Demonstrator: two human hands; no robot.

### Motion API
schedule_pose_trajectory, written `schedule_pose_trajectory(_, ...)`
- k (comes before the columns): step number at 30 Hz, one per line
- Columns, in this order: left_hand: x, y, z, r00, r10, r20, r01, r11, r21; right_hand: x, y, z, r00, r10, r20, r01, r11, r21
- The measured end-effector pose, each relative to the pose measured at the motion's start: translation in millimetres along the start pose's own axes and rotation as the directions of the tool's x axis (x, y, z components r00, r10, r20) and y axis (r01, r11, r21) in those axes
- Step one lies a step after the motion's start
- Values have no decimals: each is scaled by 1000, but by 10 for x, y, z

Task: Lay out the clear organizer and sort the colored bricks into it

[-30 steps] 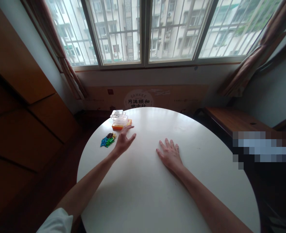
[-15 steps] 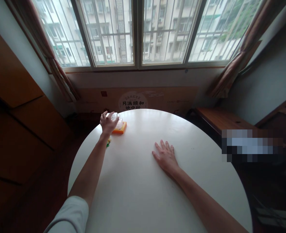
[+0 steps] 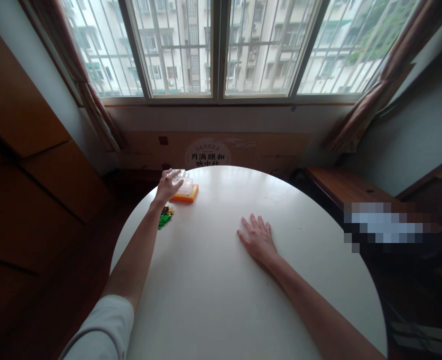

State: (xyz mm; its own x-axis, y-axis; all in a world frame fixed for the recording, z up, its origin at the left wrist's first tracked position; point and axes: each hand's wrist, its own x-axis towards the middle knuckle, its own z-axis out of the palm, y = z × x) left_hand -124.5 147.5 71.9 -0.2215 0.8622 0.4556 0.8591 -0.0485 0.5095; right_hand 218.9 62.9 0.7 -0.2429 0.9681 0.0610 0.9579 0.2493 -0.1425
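My left hand [image 3: 167, 187] reaches to the far left edge of the round white table [image 3: 221, 300]. Its thumb and fingers are around a clear plastic box [image 3: 186, 184], partly hidden by the hand. Beneath the clear plastic lies a flat orange-and-yellow box [image 3: 190, 195]. Just nearer, beside my left forearm, is a small pile of green, yellow and dark pieces [image 3: 165, 218], too small to name and partly covered by the arm. My right hand [image 3: 259, 241] lies palm down on the tabletop, fingers spread, holding nothing.
A barred window [image 3: 216, 102] spans the wall ahead, above a printed cardboard panel [image 3: 273, 147]. Brown cabinets [image 3: 36, 185] stand at the left. At the right is a wooden bench or low table [image 3: 329, 180], with a blurred-out patch near it.
The view has shifted slightly. More of the coloured pile shows beside my left forearm. My left hand stays at the clear box with its fingers slightly shifted; my right hand stays flat.
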Motion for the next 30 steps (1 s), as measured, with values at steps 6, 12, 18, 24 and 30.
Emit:
schedule_pose_trajectory(6, -108, 335, -14, 970, 7, -243, 9, 998, 66, 4, 8, 15, 1000, -4, -17, 4, 1000, 10)
schedule_pose_trajectory(12, -729, 900, 213, 934, 351, 65, -350, 936, -29, -4, 15, 17, 999, -6, -44, 7, 999, 34)
schedule_pose_trajectory(18, -1390, 789, 484, 823, 398, 406, -428, 904, -17, -6, 1, 1, 999, 7, -41, -5, 999, 34)
schedule_pose_trajectory(24, -1430, 651, 552, 779, 327, 535, -423, 904, 65, -6, 5, 4, 1000, 5, -21, -4, 1000, 30)
schedule_pose_trajectory(30, -1422, 648, 546, 768, 315, 558, -412, 910, 53, 2, -1, 2, 1000, 6, -20, -5, 1000, 24)
